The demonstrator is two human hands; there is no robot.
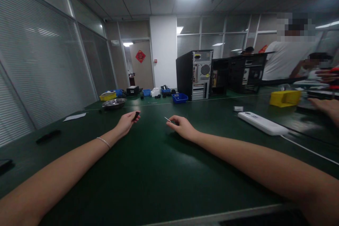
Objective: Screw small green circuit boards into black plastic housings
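My left hand (126, 123), with a bracelet on its wrist, is raised over the green table. Its fingers are closed on a small black piece (136, 116), too small to identify. To its right, my right hand (182, 127) pinches a thin pale rod (167, 119), whose tip points up and left toward the left hand. The rest of the rod is hidden by the fingers. A gap of bare tabletop (150, 148) lies between the two hands.
A white power strip (262, 123) with a cable lies right. Computer cases (194, 74), a blue bin (180, 97) and a metal bowl (113, 103) stand farther back. A yellow bin (285, 98) and another person's hand (327, 107) are at right. A dark object (48, 136) lies left.
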